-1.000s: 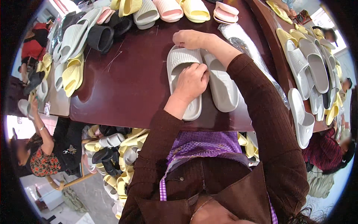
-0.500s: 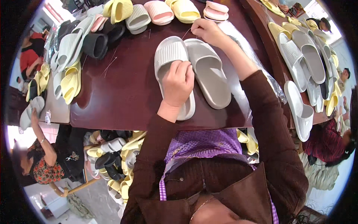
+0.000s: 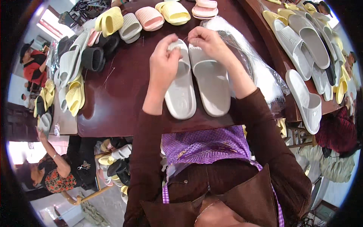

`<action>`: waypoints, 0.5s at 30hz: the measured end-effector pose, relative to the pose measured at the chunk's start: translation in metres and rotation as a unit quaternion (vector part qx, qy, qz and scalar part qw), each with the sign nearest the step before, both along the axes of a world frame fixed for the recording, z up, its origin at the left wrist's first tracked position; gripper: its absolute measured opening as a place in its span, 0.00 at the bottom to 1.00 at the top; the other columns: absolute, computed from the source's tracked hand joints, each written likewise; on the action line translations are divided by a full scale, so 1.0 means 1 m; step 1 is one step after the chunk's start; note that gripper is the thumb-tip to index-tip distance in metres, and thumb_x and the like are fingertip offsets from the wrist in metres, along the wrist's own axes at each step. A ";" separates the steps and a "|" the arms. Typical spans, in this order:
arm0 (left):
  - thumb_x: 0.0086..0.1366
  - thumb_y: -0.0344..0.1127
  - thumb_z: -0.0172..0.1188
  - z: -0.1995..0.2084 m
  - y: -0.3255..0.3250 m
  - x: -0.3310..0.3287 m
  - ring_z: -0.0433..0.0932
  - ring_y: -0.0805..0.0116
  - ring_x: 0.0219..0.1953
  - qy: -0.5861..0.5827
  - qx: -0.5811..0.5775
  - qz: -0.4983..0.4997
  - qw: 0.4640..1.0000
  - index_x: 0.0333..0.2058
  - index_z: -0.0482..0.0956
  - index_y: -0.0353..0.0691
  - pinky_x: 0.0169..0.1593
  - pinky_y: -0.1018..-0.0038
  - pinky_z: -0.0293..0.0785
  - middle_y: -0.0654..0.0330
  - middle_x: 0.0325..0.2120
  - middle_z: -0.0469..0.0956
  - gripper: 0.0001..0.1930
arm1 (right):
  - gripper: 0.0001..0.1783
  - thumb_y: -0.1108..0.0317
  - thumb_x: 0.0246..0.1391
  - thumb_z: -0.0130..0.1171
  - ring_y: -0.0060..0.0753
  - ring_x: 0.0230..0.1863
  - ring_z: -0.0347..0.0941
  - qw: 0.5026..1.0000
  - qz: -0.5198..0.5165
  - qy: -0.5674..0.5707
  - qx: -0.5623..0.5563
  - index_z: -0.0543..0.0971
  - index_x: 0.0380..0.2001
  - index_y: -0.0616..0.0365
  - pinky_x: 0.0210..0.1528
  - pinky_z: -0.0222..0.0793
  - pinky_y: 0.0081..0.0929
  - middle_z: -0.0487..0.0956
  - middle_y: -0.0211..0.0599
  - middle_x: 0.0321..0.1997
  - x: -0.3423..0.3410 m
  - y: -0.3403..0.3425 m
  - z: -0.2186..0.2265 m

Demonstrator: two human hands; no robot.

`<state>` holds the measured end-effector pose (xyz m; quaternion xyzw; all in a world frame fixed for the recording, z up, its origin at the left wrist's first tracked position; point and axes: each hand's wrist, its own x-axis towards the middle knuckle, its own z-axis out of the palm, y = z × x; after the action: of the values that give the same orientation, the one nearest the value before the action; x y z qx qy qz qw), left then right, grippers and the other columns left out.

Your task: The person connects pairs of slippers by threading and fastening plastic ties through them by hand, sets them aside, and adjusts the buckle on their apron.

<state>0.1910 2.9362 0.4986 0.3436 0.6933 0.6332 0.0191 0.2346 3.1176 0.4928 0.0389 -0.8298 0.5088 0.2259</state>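
Two light grey slides lie side by side on the dark red table, toes pointing away from me: the left slide (image 3: 180, 96) and the right slide (image 3: 214, 92). My left hand (image 3: 162, 70) hovers over the strap and toe of the left slide, fingers curled and a little blurred. At the toe of the right slide, my right hand (image 3: 206, 41) is closed in a pinch and covers part of its ribbed strap. Whatever is in the fingers of either hand is too small or hidden to make out.
A bundle of clear thin strands in plastic (image 3: 261, 72) lies to the right. Yellow, pink and grey slides (image 3: 149, 18) line the far edge. Black slides (image 3: 93, 58) and loose strands (image 3: 109, 76) are at left. More grey slides (image 3: 305, 99) crowd the right table. Co-workers sit on both sides.
My left hand has moved from the left slide's strap up toward its toe. The right hand has shifted slightly nearer, over the right slide's toe. Both slides now sit closer together.
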 end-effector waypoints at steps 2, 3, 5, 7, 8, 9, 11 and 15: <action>0.59 0.26 0.55 0.004 0.013 -0.013 0.74 0.77 0.24 -0.083 0.035 -0.061 0.994 0.41 0.76 0.29 0.30 0.79 0.71 0.61 0.26 0.78 0.12 | 0.02 0.77 0.53 0.55 0.18 0.33 0.69 0.997 0.014 0.071 0.031 0.75 0.32 0.62 0.38 0.67 0.17 0.75 0.27 0.29 0.003 -0.008 -0.002; 0.59 0.26 0.55 0.004 0.014 -0.015 0.74 0.77 0.24 -0.082 0.032 -0.061 0.994 0.41 0.76 0.29 0.30 0.79 0.71 0.61 0.26 0.78 0.12 | 0.02 0.77 0.53 0.55 0.18 0.33 0.69 0.997 0.013 0.072 0.028 0.75 0.32 0.62 0.38 0.67 0.17 0.75 0.27 0.29 0.005 -0.012 -0.003; 0.59 0.26 0.55 -0.002 0.024 -0.020 0.74 0.78 0.24 -0.099 0.008 -0.096 0.990 0.40 0.76 0.29 0.30 0.81 0.71 0.62 0.26 0.78 0.10 | 0.02 0.77 0.53 0.55 0.16 0.34 0.69 0.999 0.001 0.049 -0.021 0.74 0.32 0.62 0.38 0.67 0.17 0.75 0.26 0.30 0.014 -0.012 -0.006; 0.60 0.27 0.55 -0.008 0.030 -0.023 0.73 0.78 0.25 -0.110 -0.010 -0.120 0.987 0.39 0.76 0.29 0.30 0.81 0.71 0.62 0.26 0.77 0.10 | 0.02 0.78 0.53 0.55 0.16 0.34 0.69 0.998 -0.012 0.036 -0.050 0.74 0.32 0.62 0.38 0.66 0.17 0.75 0.26 0.30 0.020 -0.013 -0.011; 0.60 0.27 0.56 -0.013 0.029 -0.022 0.72 0.79 0.24 -0.092 -0.028 -0.103 0.990 0.38 0.76 0.30 0.29 0.82 0.70 0.63 0.26 0.77 0.09 | 0.02 0.77 0.53 0.55 0.15 0.34 0.69 0.996 -0.023 0.036 -0.077 0.75 0.32 0.62 0.38 0.66 0.16 0.75 0.25 0.30 0.021 -0.015 -0.015; 0.61 0.28 0.56 -0.017 0.026 -0.021 0.71 0.81 0.23 -0.074 -0.046 -0.085 0.992 0.38 0.76 0.31 0.28 0.83 0.69 0.64 0.26 0.77 0.08 | 0.02 0.77 0.53 0.55 0.15 0.34 0.69 0.993 -0.032 0.037 -0.103 0.75 0.32 0.62 0.38 0.66 0.16 0.76 0.25 0.30 0.023 -0.017 -0.019; 0.61 0.28 0.56 -0.025 0.026 -0.022 0.70 0.82 0.23 -0.059 -0.070 -0.072 0.993 0.37 0.76 0.31 0.27 0.84 0.67 0.65 0.26 0.76 0.08 | 0.02 0.76 0.53 0.56 0.14 0.34 0.69 0.989 -0.046 0.035 -0.135 0.76 0.32 0.62 0.38 0.66 0.15 0.76 0.24 0.29 0.027 -0.018 -0.025; 0.62 0.30 0.57 -0.027 0.016 -0.026 0.66 0.86 0.21 -0.206 0.068 -0.106 0.971 0.35 0.77 0.34 0.25 0.87 0.63 0.68 0.25 0.75 0.06 | 0.03 0.75 0.53 0.57 0.13 0.32 0.68 0.972 -0.071 -0.006 -0.224 0.78 0.32 0.62 0.37 0.66 0.15 0.76 0.23 0.28 0.033 -0.025 -0.008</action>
<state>0.1655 2.9520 0.4721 0.2777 0.5898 0.7301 0.2047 0.2672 3.0924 0.4851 -0.0754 -0.6966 0.6647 0.2594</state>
